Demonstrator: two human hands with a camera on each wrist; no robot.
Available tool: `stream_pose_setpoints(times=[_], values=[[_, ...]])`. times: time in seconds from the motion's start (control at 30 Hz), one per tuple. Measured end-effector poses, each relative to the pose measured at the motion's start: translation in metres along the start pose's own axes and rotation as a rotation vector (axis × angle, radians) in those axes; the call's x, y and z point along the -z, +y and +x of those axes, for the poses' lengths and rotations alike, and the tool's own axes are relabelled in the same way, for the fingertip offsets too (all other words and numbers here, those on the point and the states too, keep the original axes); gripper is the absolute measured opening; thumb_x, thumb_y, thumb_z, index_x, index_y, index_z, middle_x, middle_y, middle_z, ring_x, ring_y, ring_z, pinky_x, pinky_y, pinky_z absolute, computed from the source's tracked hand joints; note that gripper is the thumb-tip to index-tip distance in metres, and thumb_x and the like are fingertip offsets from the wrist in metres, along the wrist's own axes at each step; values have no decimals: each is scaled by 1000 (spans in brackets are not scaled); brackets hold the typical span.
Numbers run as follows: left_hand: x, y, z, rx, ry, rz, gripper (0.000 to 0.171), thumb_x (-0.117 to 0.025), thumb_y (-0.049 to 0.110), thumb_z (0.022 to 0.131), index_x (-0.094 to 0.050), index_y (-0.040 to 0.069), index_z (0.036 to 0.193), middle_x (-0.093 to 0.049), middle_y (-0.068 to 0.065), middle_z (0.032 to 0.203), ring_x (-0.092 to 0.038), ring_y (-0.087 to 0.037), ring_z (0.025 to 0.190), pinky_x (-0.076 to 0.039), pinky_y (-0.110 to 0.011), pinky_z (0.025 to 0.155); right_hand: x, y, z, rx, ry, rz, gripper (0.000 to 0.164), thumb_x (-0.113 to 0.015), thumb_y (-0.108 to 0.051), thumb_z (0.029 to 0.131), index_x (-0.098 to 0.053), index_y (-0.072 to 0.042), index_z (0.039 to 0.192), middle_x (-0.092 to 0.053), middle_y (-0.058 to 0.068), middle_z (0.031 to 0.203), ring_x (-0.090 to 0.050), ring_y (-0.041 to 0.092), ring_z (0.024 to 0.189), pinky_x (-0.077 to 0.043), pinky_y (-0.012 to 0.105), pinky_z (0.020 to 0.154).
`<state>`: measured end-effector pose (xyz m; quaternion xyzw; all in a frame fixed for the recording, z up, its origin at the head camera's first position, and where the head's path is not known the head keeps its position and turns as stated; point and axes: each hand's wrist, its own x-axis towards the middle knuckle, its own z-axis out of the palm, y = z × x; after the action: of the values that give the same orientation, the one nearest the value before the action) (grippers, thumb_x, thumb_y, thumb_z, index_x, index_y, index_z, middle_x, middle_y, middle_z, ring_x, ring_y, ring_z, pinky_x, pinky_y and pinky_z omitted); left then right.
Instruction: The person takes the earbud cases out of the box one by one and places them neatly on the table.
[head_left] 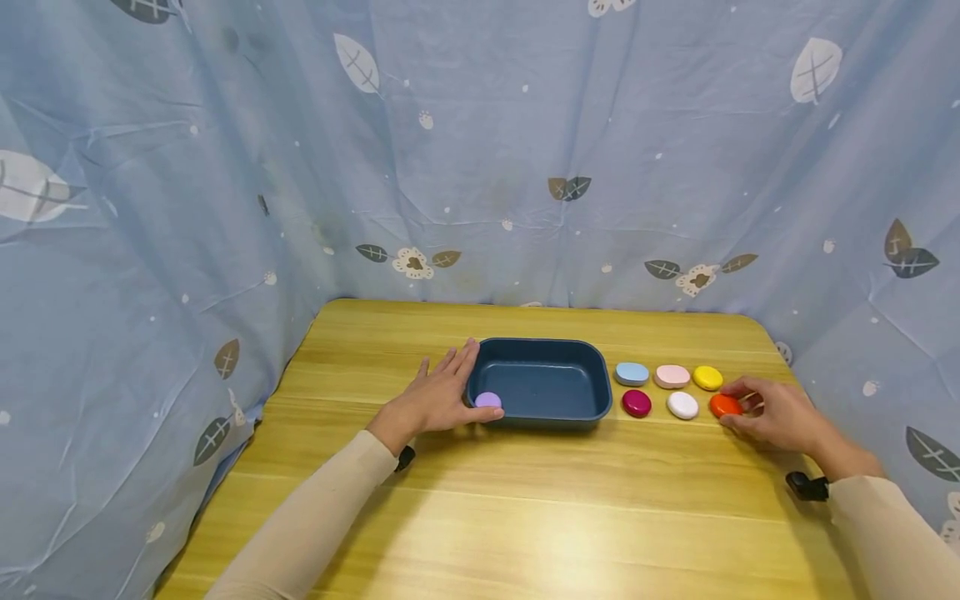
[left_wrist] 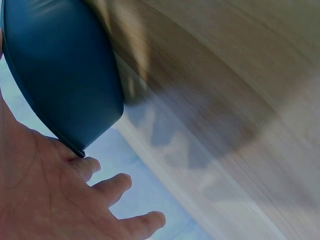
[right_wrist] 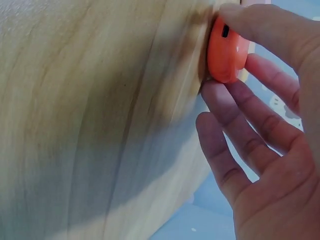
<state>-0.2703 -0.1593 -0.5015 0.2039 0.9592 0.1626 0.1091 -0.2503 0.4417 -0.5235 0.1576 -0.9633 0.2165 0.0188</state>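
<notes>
A dark blue rectangular tray [head_left: 540,382] stands on the table. My left hand [head_left: 441,398] lies at its left end, fingers spread along the rim and thumb over the front left corner. In the left wrist view, the left hand [left_wrist: 60,195] touches the tray's wall [left_wrist: 65,75] with fingers extended. A lilac rounded piece [head_left: 488,401] sits inside the tray by that thumb. Far to the right, my right hand [head_left: 776,414] pinches an orange pebble-shaped piece [head_left: 724,406] between thumb and fingers. The orange piece [right_wrist: 225,55] has a small dark slot in its side, in the right wrist view.
Between tray and right hand lie two rows of similar pieces: light blue [head_left: 632,374], pink [head_left: 672,377] and yellow [head_left: 708,378] behind, dark red [head_left: 637,403] and white [head_left: 682,406] in front. A blue patterned curtain [head_left: 480,167] surrounds the wooden table [head_left: 525,517].
</notes>
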Motion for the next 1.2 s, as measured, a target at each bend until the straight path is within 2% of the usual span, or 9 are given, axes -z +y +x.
stream_pose_setpoints(times=[0.17, 0.27, 0.4, 0.5, 0.8, 1.03, 1.2], values=[[-1, -2, 0, 0, 1, 1, 139, -60, 101, 94, 5, 23, 190, 5, 3, 200, -9, -37, 186, -5, -82, 144, 9, -8, 3, -10, -3, -39, 50, -99, -25, 96, -80, 3, 132, -84, 26, 124, -84, 29, 94, -65, 29, 75], [-2, -3, 0, 1, 1, 7, 139, -59, 101, 94, 5, 23, 190, 6, 4, 199, -9, -37, 186, -5, -81, 144, 16, -20, 9, 15, 31, -67, 48, -97, -23, 98, -79, 5, 134, -82, 28, 125, -83, 33, 94, -68, 40, 75], [-3, -4, 0, 7, -2, 7, 140, -60, 101, 94, 6, 23, 189, 5, 4, 199, -8, -36, 187, -5, -80, 145, 25, -45, 21, 47, 65, -99, 47, -93, -22, 101, -78, 5, 136, -80, 30, 129, -83, 38, 96, -70, 57, 82], [-4, -4, 0, 12, -5, 2, 141, -60, 101, 94, 7, 23, 189, 4, 3, 199, -7, -35, 187, -5, -80, 145, 27, -69, 33, 66, 67, -118, 47, -92, -26, 103, -77, 3, 138, -80, 29, 133, -83, 39, 101, -69, 63, 87], [-2, -2, 0, 8, -3, 7, 140, -59, 102, 94, 8, 24, 189, 3, 3, 199, -8, -36, 187, -6, -80, 145, 9, -143, 74, 176, 26, -105, 46, -91, -31, 105, -77, -11, 143, -81, 15, 135, -82, 34, 109, -69, 56, 88], [-1, -1, -1, 5, -4, 3, 140, -59, 102, 94, 7, 24, 189, 1, 2, 200, -9, -37, 186, -7, -81, 144, -17, -186, 113, 290, -27, -94, 45, -91, -32, 104, -79, -13, 143, -80, 11, 138, -83, 33, 112, -69, 55, 90], [-1, -1, -1, 14, -6, 6, 141, -59, 102, 93, 7, 24, 189, 0, 1, 200, -9, -37, 186, -6, -81, 144, -35, -218, 137, 372, -107, -102, 46, -90, -35, 105, -80, -14, 144, -79, 9, 139, -82, 30, 116, -69, 55, 96]])
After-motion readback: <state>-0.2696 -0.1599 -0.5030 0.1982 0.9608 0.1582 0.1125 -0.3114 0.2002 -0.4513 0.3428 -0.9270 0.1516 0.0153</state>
